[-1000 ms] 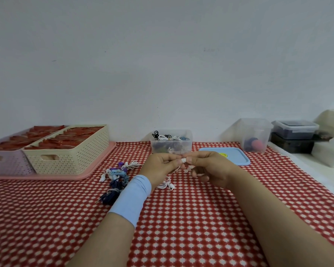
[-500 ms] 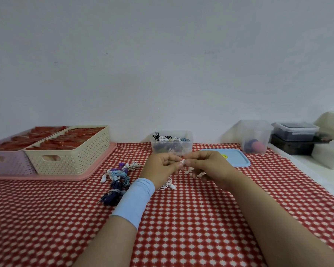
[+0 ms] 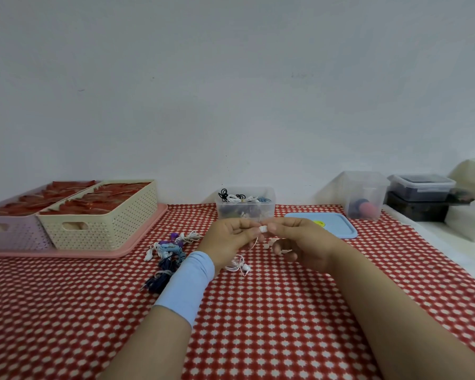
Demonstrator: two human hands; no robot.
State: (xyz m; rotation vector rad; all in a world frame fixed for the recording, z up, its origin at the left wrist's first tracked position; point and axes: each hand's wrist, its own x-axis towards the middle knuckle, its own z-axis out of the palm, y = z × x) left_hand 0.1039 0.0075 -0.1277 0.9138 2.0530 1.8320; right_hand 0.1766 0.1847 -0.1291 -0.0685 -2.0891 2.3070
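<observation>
Right hand (image 3: 305, 242) barely shifted, pinching rounded earbud (image 3: 262, 229)

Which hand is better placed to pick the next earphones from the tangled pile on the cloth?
Probably the left hand: the tangled earphone pile lies just beside its wrist, while the right hand would have to cross over. Both hands pinch the white earphone, so one must let go first.

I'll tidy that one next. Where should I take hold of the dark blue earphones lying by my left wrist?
Once the left hand frees itself from the white earphones, come straight down and pinch the dark blue earphones across the bunched middle. They lie flat on the tablecloth as a long bundle with loose ends, so the middle probably lifts everything together.
</observation>
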